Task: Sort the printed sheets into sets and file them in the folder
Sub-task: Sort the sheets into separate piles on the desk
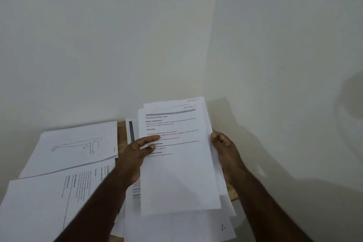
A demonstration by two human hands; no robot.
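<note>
While the left hand [135,155] pinches the left edge of a printed-sheet stack [176,163] at frame centre, the right hand [225,151] grips its right edge, above loose sheets [74,147] on the wooden table [121,129] at lower left.

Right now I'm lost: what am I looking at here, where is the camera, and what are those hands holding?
There is no machine, only a person's two bare hands. The single picture comes from a camera worn on the head, looking forward and down. The left hand and right hand grip a stack of printed sheets by its sides, left fingers over the top page. On the wooden table to the left lie a sheet with a push-up drawing and a text page. More sheets lie underneath. No folder is in view.
</note>
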